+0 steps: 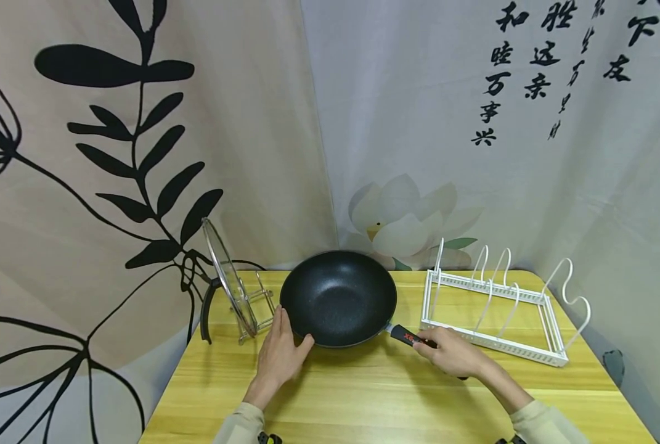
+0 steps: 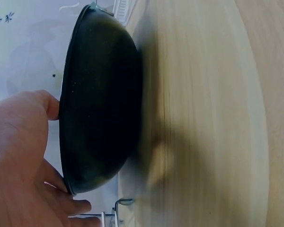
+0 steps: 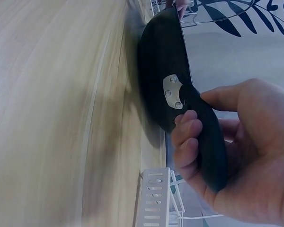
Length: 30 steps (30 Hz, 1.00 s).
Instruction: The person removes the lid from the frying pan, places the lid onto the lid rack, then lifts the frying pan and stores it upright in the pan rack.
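Left grip (image 1: 278, 356) straight-fingered, right grip (image 1: 453, 354) curled round

Softly glossy wok (image 1: 338, 299), smooth wood-grain tabletop (image 1: 330, 394)
The wok handle (image 3: 211, 146) looks like matt plastic, its riveted bracket (image 3: 173, 87) like bare metal; the lid (image 1: 228, 277) is clear, glossy glass, the wire stand (image 1: 269, 293) shiny metal, the backdrop (image 1: 257, 154) creased cloth.

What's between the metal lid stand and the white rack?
In the head view, the black pan, with the left hand touching it and the right hand gripping its handle.
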Each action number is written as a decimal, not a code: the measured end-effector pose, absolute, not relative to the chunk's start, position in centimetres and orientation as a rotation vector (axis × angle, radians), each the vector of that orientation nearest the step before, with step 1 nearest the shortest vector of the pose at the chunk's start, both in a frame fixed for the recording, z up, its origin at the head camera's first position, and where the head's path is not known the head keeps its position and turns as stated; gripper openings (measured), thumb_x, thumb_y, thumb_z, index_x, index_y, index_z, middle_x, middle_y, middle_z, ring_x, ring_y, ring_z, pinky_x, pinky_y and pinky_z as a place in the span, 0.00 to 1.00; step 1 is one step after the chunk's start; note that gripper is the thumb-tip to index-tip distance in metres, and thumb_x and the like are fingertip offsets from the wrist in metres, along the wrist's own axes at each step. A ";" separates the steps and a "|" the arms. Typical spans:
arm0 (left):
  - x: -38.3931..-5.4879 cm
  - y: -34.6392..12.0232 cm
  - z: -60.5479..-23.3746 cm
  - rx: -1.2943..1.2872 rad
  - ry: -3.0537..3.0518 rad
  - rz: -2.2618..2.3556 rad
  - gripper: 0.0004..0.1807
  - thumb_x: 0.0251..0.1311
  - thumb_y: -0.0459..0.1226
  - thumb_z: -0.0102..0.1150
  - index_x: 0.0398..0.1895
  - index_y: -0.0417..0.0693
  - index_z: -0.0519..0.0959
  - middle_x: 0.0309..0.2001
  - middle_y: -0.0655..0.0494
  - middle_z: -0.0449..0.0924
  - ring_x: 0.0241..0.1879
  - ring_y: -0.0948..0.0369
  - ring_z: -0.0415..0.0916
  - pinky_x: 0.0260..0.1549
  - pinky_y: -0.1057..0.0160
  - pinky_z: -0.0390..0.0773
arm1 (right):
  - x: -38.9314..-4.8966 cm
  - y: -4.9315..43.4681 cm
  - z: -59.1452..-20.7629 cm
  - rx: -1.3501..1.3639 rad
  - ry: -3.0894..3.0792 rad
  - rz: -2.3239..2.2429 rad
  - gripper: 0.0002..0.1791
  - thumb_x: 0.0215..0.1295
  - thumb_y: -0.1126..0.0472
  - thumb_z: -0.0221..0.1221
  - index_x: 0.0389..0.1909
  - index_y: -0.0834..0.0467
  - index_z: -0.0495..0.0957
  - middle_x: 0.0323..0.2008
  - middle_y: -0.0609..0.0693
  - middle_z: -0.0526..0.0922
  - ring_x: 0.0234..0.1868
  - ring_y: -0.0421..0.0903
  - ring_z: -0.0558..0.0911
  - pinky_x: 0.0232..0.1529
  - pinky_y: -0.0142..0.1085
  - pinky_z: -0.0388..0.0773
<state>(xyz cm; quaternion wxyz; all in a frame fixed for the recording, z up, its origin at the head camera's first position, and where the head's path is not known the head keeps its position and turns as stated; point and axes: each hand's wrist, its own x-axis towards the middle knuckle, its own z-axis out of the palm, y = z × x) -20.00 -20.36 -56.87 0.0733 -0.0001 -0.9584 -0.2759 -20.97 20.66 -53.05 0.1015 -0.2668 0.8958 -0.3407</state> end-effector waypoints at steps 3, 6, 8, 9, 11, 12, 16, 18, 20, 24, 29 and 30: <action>-20.1 -20.5 -56.9 -0.004 -2.879 -0.829 0.52 0.79 0.52 0.63 0.89 0.27 0.52 0.93 0.33 0.43 0.83 0.31 0.67 0.75 0.33 0.77 | -20.9 20.6 -52.9 -0.799 2.633 -1.020 0.18 0.89 0.53 0.58 0.32 0.46 0.81 0.25 0.40 0.73 0.19 0.31 0.66 0.25 0.29 0.66; -20.2 -20.5 -56.8 -0.003 -2.881 -0.836 0.53 0.79 0.52 0.63 0.90 0.28 0.51 0.93 0.35 0.42 0.83 0.31 0.68 0.73 0.33 0.79 | -20.7 20.5 -52.7 -0.805 2.618 -1.035 0.18 0.89 0.53 0.57 0.32 0.47 0.82 0.24 0.40 0.73 0.18 0.31 0.66 0.24 0.29 0.67; -20.3 -20.6 -56.8 -0.002 -2.879 -0.842 0.53 0.78 0.52 0.63 0.90 0.29 0.51 0.94 0.36 0.42 0.82 0.31 0.68 0.71 0.33 0.80 | -20.7 20.5 -52.6 -0.804 2.610 -1.041 0.18 0.89 0.53 0.57 0.31 0.47 0.82 0.23 0.40 0.73 0.17 0.31 0.66 0.23 0.29 0.67; -20.3 -20.6 -56.9 0.002 -2.882 -0.845 0.53 0.78 0.52 0.63 0.90 0.29 0.50 0.94 0.36 0.42 0.82 0.31 0.69 0.71 0.33 0.81 | -20.7 20.5 -52.7 -0.800 2.604 -1.042 0.19 0.90 0.53 0.57 0.31 0.46 0.82 0.22 0.39 0.73 0.17 0.31 0.66 0.22 0.29 0.67; -20.4 -20.6 -56.9 0.000 -2.879 -0.848 0.53 0.78 0.52 0.63 0.90 0.30 0.51 0.94 0.37 0.42 0.82 0.31 0.69 0.69 0.33 0.82 | -20.7 20.5 -52.8 -0.800 2.604 -1.041 0.19 0.90 0.52 0.57 0.30 0.46 0.81 0.21 0.38 0.72 0.16 0.31 0.67 0.22 0.29 0.68; -20.4 -20.7 -56.9 -0.002 -2.877 -0.850 0.53 0.78 0.52 0.63 0.90 0.30 0.51 0.94 0.37 0.43 0.81 0.31 0.70 0.68 0.33 0.82 | -20.6 20.5 -52.8 -0.799 2.604 -1.041 0.19 0.89 0.52 0.57 0.30 0.45 0.80 0.20 0.37 0.72 0.16 0.31 0.67 0.22 0.29 0.68; -20.6 -20.7 -56.8 -0.008 -2.880 -0.856 0.53 0.78 0.52 0.63 0.90 0.30 0.51 0.94 0.37 0.43 0.80 0.32 0.72 0.66 0.33 0.84 | -20.5 20.5 -53.1 -0.822 2.596 -1.062 0.20 0.89 0.52 0.58 0.28 0.45 0.79 0.19 0.36 0.70 0.16 0.30 0.66 0.22 0.29 0.68; -20.6 -20.8 -56.8 -0.010 -2.885 -0.856 0.53 0.78 0.52 0.63 0.91 0.30 0.51 0.94 0.37 0.42 0.80 0.32 0.72 0.65 0.34 0.84 | -20.4 20.5 -53.3 -0.832 2.582 -1.084 0.20 0.89 0.53 0.58 0.28 0.46 0.79 0.18 0.36 0.70 0.15 0.30 0.66 0.21 0.28 0.67; -20.6 -20.8 -56.8 -0.009 -2.893 -0.849 0.52 0.78 0.51 0.63 0.91 0.31 0.50 0.94 0.37 0.42 0.80 0.32 0.72 0.64 0.34 0.84 | -20.4 20.5 -53.4 -0.834 2.562 -1.106 0.21 0.89 0.53 0.58 0.28 0.46 0.79 0.18 0.36 0.70 0.15 0.30 0.65 0.20 0.28 0.66; -20.6 -20.9 -56.8 -0.015 -2.900 -0.844 0.51 0.79 0.50 0.62 0.91 0.30 0.51 0.93 0.36 0.43 0.80 0.32 0.72 0.64 0.34 0.84 | -20.1 20.4 -53.5 -0.819 2.552 -1.121 0.20 0.89 0.53 0.58 0.28 0.46 0.79 0.17 0.36 0.71 0.14 0.29 0.66 0.19 0.28 0.67; -20.7 -20.9 -56.8 -0.021 -2.903 -0.858 0.51 0.79 0.50 0.61 0.91 0.30 0.49 0.94 0.36 0.42 0.82 0.32 0.69 0.67 0.34 0.83 | -19.9 20.4 -53.5 -0.807 2.547 -1.138 0.20 0.89 0.53 0.58 0.29 0.47 0.79 0.17 0.36 0.72 0.13 0.29 0.67 0.18 0.28 0.67; -20.7 -20.9 -56.8 -0.024 -2.902 -0.862 0.51 0.79 0.49 0.61 0.91 0.30 0.49 0.94 0.36 0.42 0.82 0.32 0.69 0.67 0.34 0.82 | -19.9 20.4 -53.5 -0.801 2.532 -1.151 0.20 0.89 0.53 0.58 0.29 0.47 0.80 0.16 0.36 0.72 0.12 0.29 0.68 0.16 0.28 0.68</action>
